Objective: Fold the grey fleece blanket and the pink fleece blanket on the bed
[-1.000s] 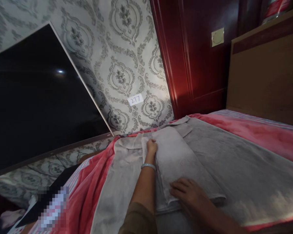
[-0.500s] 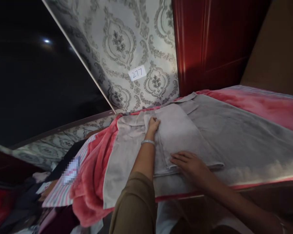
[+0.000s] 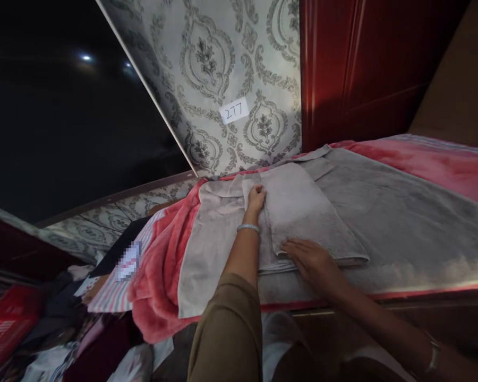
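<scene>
The folded pale grey cloth point(image 3: 305, 207) lies in the middle of a wide grey cloth point(image 3: 406, 228), which is spread over a pink blanket point(image 3: 159, 286); whether the two greys are one piece I cannot tell. The left hand point(image 3: 257, 197) is at the far part of the fold's left edge, fingers curled in; I cannot tell whether its grip pinches any fabric. The right hand point(image 3: 311, 261) rests on the near left corner of the folded cloth, its grip released, fingers nearly straight and laid flat. A bracelet point(image 3: 248, 228) circles the left wrist and a bangle point(image 3: 434, 354) the right forearm. Beyond the cloths, a card point(image 3: 235, 110) reading 277 is on the patterned wall point(image 3: 207, 79), between a dark screen point(image 3: 63, 122) and a red panel point(image 3: 366, 69). A striped sheet point(image 3: 111, 294) shows beside the blanket, at the left
</scene>
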`<move>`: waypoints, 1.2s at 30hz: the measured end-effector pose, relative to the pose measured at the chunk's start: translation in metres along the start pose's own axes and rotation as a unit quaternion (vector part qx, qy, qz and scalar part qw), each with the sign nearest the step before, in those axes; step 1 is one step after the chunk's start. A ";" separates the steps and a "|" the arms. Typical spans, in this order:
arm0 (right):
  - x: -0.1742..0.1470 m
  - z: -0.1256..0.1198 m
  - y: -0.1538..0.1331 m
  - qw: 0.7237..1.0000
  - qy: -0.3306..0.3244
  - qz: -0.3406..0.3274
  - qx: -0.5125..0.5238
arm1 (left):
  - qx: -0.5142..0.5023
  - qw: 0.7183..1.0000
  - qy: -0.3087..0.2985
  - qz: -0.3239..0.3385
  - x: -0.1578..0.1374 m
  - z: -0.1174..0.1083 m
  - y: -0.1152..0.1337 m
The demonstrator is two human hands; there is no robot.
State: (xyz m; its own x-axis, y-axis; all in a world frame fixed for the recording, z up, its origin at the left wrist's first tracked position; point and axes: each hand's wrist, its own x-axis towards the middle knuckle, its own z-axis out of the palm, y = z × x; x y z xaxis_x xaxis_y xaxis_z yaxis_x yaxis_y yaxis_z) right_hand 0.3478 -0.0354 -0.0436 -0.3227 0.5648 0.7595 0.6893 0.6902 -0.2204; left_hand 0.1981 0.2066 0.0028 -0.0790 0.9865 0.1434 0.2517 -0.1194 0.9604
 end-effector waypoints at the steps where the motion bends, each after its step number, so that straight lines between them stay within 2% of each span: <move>1: 0.001 -0.001 0.000 1.000 -0.001 0.003 0.001 | 0.001 1.000 0.001 0.001 -0.001 0.000 0.000; 4: 0.008 -0.006 -0.001 1.000 0.004 0.000 -0.004 | 0.007 1.000 0.007 0.004 -0.003 0.000 0.000; 9: 0.019 -0.010 0.002 0.993 0.109 0.040 0.027 | 0.024 1.000 0.019 0.006 -0.005 0.001 0.000; 11: 0.020 -0.008 0.002 0.995 0.095 0.028 0.025 | 0.032 0.999 0.019 0.007 -0.005 0.001 0.001; 13: 0.019 -0.004 0.000 0.999 0.050 0.007 0.004 | 0.039 0.999 0.018 0.007 -0.006 0.001 0.001; 16: 0.014 0.000 -0.003 0.999 0.007 0.009 -0.030 | 0.044 0.999 0.017 0.010 -0.006 0.002 0.001; 22: 0.010 0.002 -0.006 0.999 0.019 0.050 -0.010 | 0.047 0.999 0.017 0.020 -0.006 0.002 -0.001; 28: 0.009 -0.004 -0.007 1.000 -0.005 0.007 0.002 | 0.051 0.998 0.020 0.023 -0.005 0.001 -0.003; 36: 0.004 -0.012 -0.002 1.000 -0.016 0.001 -0.006 | 0.045 0.998 0.022 0.026 -0.005 0.002 -0.003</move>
State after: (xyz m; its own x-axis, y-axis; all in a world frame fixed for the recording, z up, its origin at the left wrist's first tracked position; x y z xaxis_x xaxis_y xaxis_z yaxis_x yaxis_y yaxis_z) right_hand 0.3531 -0.0396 -0.0323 -0.3430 0.5802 0.7387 0.6971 0.6843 -0.2139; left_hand 0.1996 0.2019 -0.0008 -0.1051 0.9732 0.2044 0.3430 -0.1575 0.9261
